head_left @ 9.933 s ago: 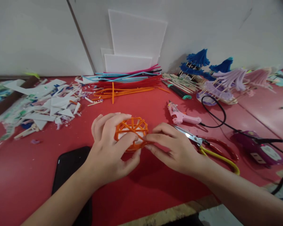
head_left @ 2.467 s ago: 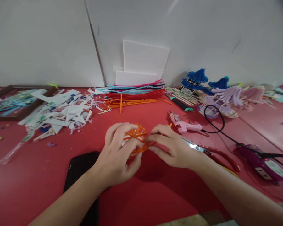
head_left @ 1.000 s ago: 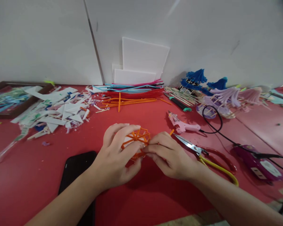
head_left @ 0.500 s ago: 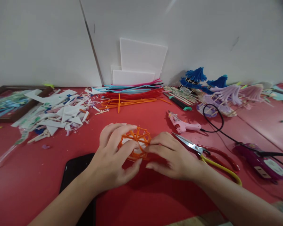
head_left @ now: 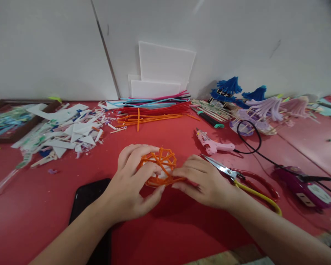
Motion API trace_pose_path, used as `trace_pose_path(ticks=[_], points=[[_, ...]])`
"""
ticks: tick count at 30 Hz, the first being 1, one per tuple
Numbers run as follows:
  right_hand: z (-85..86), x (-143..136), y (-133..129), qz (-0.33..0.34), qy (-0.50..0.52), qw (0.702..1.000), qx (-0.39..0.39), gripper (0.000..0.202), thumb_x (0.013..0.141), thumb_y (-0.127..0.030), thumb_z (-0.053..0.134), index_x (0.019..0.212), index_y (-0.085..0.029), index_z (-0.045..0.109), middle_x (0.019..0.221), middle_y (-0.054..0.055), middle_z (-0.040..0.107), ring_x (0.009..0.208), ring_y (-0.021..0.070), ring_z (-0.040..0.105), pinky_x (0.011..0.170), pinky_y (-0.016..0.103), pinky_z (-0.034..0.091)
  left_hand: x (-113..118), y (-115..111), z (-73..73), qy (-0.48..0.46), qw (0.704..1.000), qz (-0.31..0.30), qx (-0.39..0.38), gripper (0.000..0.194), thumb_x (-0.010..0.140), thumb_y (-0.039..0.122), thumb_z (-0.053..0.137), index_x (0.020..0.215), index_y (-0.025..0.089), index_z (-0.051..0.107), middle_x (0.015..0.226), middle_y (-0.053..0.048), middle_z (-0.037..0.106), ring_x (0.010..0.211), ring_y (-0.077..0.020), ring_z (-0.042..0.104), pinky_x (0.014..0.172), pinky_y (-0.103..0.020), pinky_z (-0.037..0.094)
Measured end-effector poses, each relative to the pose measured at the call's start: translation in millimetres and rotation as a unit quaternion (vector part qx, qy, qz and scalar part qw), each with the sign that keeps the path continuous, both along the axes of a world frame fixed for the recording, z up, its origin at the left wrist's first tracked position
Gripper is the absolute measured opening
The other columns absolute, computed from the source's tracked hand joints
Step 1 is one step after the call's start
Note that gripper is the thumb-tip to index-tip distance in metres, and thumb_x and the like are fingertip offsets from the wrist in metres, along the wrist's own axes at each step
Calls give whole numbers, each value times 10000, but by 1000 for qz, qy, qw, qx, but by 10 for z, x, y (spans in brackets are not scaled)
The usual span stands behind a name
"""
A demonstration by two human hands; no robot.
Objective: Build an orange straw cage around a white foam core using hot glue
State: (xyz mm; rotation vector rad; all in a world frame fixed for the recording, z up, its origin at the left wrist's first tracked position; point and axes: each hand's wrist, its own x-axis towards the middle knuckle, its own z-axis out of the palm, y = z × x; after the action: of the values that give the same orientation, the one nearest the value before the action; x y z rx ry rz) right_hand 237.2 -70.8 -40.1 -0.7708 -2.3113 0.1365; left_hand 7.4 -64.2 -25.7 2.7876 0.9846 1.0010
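Observation:
An orange lattice piece (head_left: 161, 162) made of thin fuzzy strips, with something white inside, is held low over the red table. My left hand (head_left: 136, 180) wraps round its left side, the thumb at its lower edge. At its lower right, my right hand (head_left: 201, 180) pinches a loose orange strip end between thumb and fingers. The palm-side fingertips of my left hand are partly hidden behind the piece.
Scissors (head_left: 228, 173), a pink glue gun (head_left: 213, 144) and a purple power strip (head_left: 306, 187) lie right. A black phone (head_left: 91, 195) is under my left forearm. White scraps (head_left: 68, 134) lie left; orange strips (head_left: 151, 119) and blue and lilac models (head_left: 264, 108) stand behind.
My right thumb and fingers have closed together on an orange strip end, which now sticks out to the right of the piece. My left hand keeps its hold.

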Motion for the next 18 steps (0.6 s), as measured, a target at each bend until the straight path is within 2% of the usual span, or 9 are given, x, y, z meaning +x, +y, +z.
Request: trace_pose_path(ticks=[9, 18], points=[[91, 104, 28, 32, 34, 996, -80, 135, 901, -230, 595, 1002, -153, 640, 738, 32, 662, 659, 127, 574, 607, 241, 446, -11, 10, -3, -11, 999, -4, -31, 149, 794, 210, 605, 925, 193, 537, 1238, -136, 510, 1181, -295, 459, 1051, -523, 324], [51, 142, 49, 33, 14, 996, -79, 92, 922, -216, 575, 974, -169, 634, 773, 32, 684, 691, 131, 583, 640, 248, 446, 1, 17, -17, -17, 1000, -15, -12, 90, 812, 168, 616, 886, 197, 574, 1199, -112, 553, 1138, -278, 475, 1040, -500, 339]])
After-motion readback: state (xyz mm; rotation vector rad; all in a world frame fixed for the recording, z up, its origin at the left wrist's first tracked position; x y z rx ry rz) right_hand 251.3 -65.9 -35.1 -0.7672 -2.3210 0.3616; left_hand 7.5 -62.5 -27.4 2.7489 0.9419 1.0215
